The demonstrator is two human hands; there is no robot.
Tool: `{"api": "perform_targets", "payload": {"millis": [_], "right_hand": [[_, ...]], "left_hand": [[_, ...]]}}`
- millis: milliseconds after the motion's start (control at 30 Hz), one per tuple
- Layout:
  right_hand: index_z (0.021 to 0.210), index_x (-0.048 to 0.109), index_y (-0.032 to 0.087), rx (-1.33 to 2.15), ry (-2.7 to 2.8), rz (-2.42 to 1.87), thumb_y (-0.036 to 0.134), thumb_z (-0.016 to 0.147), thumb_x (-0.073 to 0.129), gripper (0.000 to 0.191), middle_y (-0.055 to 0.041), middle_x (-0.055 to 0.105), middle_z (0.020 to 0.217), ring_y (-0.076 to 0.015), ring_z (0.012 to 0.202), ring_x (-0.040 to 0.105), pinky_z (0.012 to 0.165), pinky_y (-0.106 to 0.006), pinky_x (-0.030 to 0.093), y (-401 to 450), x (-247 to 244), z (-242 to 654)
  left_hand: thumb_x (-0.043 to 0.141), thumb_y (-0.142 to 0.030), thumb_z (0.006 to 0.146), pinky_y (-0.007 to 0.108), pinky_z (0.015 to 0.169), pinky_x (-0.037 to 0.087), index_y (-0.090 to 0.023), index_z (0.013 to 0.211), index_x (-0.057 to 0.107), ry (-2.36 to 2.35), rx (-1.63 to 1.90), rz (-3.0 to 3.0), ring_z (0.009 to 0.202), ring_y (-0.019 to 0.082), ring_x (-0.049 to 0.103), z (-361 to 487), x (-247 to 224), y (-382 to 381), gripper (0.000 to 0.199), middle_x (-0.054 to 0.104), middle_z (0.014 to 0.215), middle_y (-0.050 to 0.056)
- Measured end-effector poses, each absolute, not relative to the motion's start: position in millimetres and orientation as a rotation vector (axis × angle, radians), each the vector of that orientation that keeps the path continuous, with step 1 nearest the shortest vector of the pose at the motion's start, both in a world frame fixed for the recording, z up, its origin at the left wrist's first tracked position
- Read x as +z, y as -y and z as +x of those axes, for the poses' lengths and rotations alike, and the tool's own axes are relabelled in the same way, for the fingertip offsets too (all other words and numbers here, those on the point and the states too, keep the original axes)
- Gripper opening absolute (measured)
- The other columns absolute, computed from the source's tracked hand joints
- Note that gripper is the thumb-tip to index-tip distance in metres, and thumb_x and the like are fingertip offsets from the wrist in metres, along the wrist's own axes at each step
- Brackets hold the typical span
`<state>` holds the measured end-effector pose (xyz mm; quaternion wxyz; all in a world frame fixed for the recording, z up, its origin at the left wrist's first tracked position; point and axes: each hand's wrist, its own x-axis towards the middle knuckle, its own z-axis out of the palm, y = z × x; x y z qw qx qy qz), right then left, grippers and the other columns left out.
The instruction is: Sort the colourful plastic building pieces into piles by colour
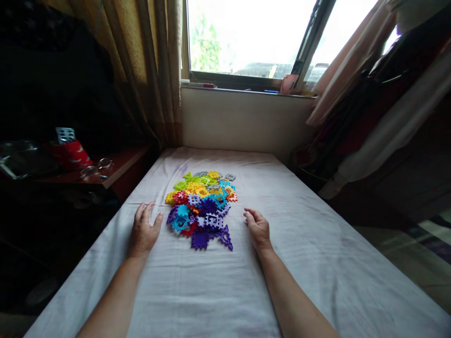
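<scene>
A heap of colourful plastic interlocking building pieces (207,204) lies on a pale cloth-covered surface (197,291), between my two hands. Green, yellow and grey pieces are toward the far side; blue, red and purple ones are nearer. A dark purple square piece (199,239) and a purple triangular piece (226,238) stick out at the near edge. To the left of the heap, my left hand (144,230) rests with fingers apart and holds nothing. My right hand (258,228) is on the right, apart from the heap, its fingers curled together; whether anything is inside them is hidden.
A wooden side table (123,166) at the left carries a red container (72,155) and eyeglasses (97,169). Beyond the surface are a wall and a window (246,37) with a pink cup (289,83) on its sill. Clothes (380,108) hang at the right.
</scene>
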<state>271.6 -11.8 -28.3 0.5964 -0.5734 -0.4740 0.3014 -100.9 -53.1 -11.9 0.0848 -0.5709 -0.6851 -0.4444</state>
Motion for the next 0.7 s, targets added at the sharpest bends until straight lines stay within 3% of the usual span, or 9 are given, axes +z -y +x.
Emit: {"api": "perform_targets", "payload": {"millis": [333,567,700], "right_hand": [[0.085,0.076,0.023,0.534,1.424,-1.367,0.042,0.078,0.052,0.031,-0.0059,0.077,0.089,-0.0218,0.085,0.070,0.083,-0.034,0.054,31.2,-6.5,265.0],[0.083,0.075,0.023,0.485,1.514,-1.374,0.038,0.080,0.051,0.029,-0.0057,0.076,0.088,-0.0217,0.085,0.069,0.082,-0.033,0.054,34.0,-1.2,262.1],[0.084,0.076,0.024,0.502,1.529,-1.374,0.038,0.080,0.051,0.029,-0.0050,0.077,0.090,-0.0212,0.085,0.069,0.083,-0.033,0.054,34.9,-0.5,262.5]], "left_hand": [[0.045,-0.046,0.084,0.049,0.106,0.047,-0.010,0.123,0.064,2.281,-0.957,-1.761,0.125,0.035,0.057,-131.8,-6.9,59.3,0.056,0.059,0.137,0.022],[0.053,-0.046,0.087,0.048,0.112,0.040,-0.024,0.117,0.068,1.975,-1.023,-1.995,0.122,0.027,0.061,-90.7,5.2,63.6,0.040,0.068,0.130,0.009],[0.057,-0.043,0.087,0.047,0.113,0.039,-0.025,0.119,0.068,2.001,-0.986,-2.098,0.119,0.025,0.063,-70.6,6.6,64.4,0.039,0.070,0.126,0.008]]}}
